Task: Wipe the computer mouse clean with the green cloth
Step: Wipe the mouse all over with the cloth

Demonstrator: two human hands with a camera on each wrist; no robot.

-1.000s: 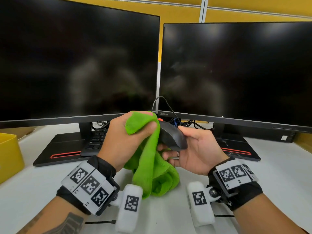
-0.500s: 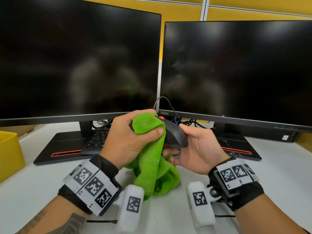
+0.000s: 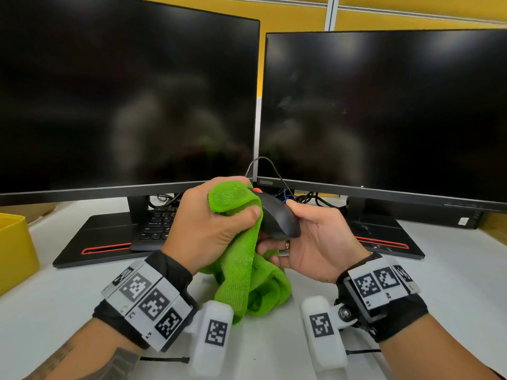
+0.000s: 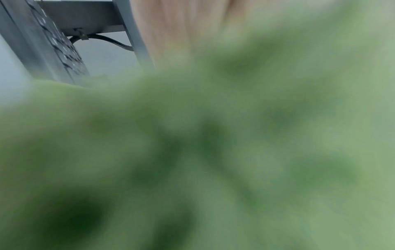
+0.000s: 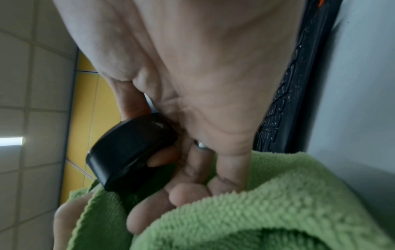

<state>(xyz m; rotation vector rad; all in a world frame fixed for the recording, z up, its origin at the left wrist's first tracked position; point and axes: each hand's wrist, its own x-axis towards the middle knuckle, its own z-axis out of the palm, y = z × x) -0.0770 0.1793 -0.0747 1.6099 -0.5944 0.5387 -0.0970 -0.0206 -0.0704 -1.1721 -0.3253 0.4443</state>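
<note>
Head view: white desk point(image 3: 452, 270), yellow partition point(image 3: 296, 12).

Yellow partition wall point(image 3: 290, 12) behind, split by pale vertical post point(image 3: 330, 12). Two dark, switched-off monitors point(image 3: 129, 100) side by side on white desk point(image 3: 452, 270), each on flat black base with red stripe point(image 3: 105, 249). Black keyboard point(image 3: 159, 223) tucked under left monitor. Tangle of cables point(image 3: 304, 197) between stands. Yellow bin point(image 3: 13, 248) at desk's left edge. Right wrist view: pale tiled ceiling point(image 5: 32, 84), lit strip lamp point(image 5: 11, 141).
</note>
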